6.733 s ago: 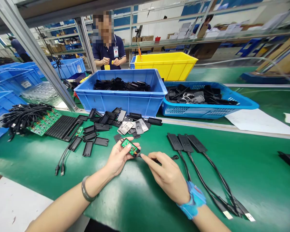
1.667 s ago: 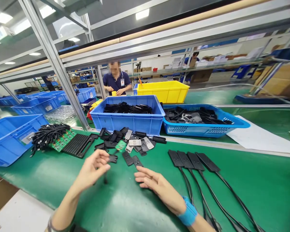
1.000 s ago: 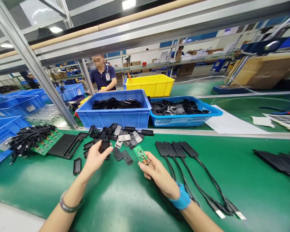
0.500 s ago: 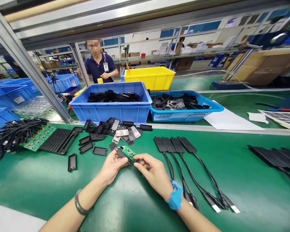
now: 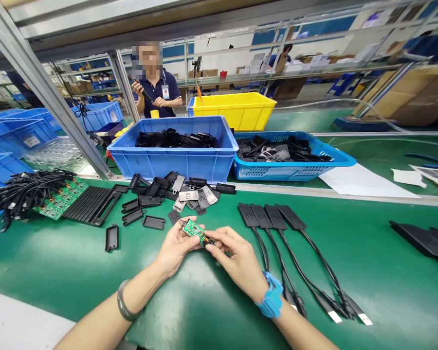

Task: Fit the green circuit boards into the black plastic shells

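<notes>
Over the middle of the bench, my left hand (image 5: 173, 250) is closed around a black plastic case, mostly hidden under the board and my fingers. A green circuit board (image 5: 194, 229) lies over the case, my left thumb on its near edge. My right hand (image 5: 237, 260) pinches the black cable (image 5: 208, 240) at the board's right end, where small coloured wires show. Whether the board is fully seated I cannot tell. Loose black case halves (image 5: 154, 222) and grey cover plates (image 5: 189, 196) lie just beyond my hands.
Assembled black cases with USB cables (image 5: 294, 217) lie at right. At left, boards with bundled cables (image 5: 63, 199) rest by a black slotted rack (image 5: 91, 206). A blue bin (image 5: 171, 163) and a blue basket (image 5: 295, 170) stand behind. Across the bench stands a person (image 5: 156, 95).
The board has come down over the black case, covering its open inside, and my left thumb has moved onto the board. The person opposite has raised a hand holding a dark object.
</notes>
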Tool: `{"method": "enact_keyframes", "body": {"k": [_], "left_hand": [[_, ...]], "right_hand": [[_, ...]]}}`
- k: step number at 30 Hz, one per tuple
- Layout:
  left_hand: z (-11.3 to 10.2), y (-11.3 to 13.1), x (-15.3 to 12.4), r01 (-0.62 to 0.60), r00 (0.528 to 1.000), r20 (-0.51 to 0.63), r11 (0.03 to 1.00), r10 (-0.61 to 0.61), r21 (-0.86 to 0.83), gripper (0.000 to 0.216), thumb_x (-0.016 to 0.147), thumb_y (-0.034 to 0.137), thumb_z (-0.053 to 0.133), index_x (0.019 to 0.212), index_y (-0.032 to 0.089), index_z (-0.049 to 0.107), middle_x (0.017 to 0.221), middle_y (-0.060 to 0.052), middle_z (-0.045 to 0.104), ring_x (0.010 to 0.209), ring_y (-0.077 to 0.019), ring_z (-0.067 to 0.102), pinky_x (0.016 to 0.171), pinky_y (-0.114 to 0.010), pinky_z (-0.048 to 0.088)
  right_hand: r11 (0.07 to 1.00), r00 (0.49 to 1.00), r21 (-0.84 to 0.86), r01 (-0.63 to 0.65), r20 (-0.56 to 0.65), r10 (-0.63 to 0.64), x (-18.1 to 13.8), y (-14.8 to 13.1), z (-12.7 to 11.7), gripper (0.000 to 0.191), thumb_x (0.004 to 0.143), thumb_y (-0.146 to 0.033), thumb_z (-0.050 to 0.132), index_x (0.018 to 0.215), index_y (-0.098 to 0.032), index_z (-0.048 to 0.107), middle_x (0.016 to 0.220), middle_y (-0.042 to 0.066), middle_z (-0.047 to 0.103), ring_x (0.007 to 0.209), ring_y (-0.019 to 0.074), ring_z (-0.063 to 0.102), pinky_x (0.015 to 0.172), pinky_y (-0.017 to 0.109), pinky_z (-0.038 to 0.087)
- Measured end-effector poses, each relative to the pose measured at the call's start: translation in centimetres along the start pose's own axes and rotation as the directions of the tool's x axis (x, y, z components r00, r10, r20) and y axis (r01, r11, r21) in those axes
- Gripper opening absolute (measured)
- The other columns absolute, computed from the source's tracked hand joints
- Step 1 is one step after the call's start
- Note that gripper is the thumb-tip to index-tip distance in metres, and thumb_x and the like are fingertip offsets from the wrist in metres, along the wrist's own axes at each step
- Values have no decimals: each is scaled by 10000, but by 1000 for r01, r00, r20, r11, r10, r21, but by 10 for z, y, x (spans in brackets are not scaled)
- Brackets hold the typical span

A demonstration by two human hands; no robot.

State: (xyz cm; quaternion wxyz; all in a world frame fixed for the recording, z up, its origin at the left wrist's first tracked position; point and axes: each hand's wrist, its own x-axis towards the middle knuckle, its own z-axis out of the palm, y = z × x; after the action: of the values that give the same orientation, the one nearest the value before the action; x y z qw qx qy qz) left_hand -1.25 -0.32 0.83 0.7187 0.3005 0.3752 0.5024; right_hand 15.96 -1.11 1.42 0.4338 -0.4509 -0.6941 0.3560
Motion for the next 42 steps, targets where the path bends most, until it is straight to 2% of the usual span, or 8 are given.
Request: {"method": "enact_keyframes", "body": {"k": [6, 13, 17, 23, 27, 34, 42], "left_hand": [[-1, 0, 0, 13, 1000, 20, 1000, -13, 3, 591, 680, 212, 812, 1202, 200, 535, 1107, -98, 678, 926, -185, 665, 840, -326, 522], [0, 1, 0, 12, 999, 39, 1000, -11, -10, 453, 726, 226, 777, 1127, 180, 571, 1113, -95, 673, 989, -205, 651, 885, -341, 501], [3, -2, 0, -5, 1000, 1, 1000, 5, -17, 430, 752, 266, 757, 1125, 171, 565, 1064, -98, 685, 976, -209, 651, 865, -356, 513], [3, -6, 2, -14, 998, -65, 1000, 14, 12, 484, 707, 286, 792, 1113, 168, 557, 1028, -96, 694, 953, -203, 654, 821, -335, 531], [3, -6, 2, -15, 995, -98, 1000, 17, 19, 479, 681, 291, 811, 1073, 171, 564, 998, -84, 697, 948, -203, 657, 812, -326, 532], [4, -3, -1, -3, 1000, -22, 1000, 3, 1, 475, 714, 278, 787, 1118, 176, 559, 1050, -96, 693, 985, -213, 652, 842, -341, 520], [3, -4, -2, -36, 999, -1, 999, 36, -1, 423, 743, 273, 760, 1118, 196, 579, 1087, -82, 674, 1014, -220, 641, 858, -349, 505]], "right_hand": [[999, 1000, 29, -19, 18, 18, 0, 3, 2, 251, 860, -259, 606, 1087, -227, 707, 833, 45, 584, 664, 151, 577, 574, 272, 514], [996, 997, -55, 73, 25, -72, -2, 3, 3, 286, 884, -229, 575, 1137, -251, 706, 894, 62, 589, 779, 179, 592, 688, 303, 516], [997, 999, -56, 44, 0, -44, -2, 1, 3, 296, 902, -234, 548, 1156, -259, 698, 889, 64, 584, 791, 185, 598, 705, 313, 525], [989, 993, -101, 110, -28, -113, -2, -1, 3, 279, 903, -249, 553, 1135, -269, 706, 872, 61, 595, 781, 186, 600, 695, 308, 521], [987, 993, -111, 113, -18, -116, -2, 0, 2, 287, 906, -247, 549, 1150, -273, 697, 878, 61, 598, 783, 185, 600, 709, 313, 523], [986, 991, -103, 133, -11, -135, -2, 1, 3, 294, 897, -240, 560, 1154, -285, 697, 882, 58, 610, 809, 187, 599, 736, 313, 529], [987, 992, -105, 125, 13, -124, -1, -1, 2, 280, 900, -248, 551, 1129, -280, 709, 871, 58, 617, 792, 186, 604, 715, 307, 535]]}}
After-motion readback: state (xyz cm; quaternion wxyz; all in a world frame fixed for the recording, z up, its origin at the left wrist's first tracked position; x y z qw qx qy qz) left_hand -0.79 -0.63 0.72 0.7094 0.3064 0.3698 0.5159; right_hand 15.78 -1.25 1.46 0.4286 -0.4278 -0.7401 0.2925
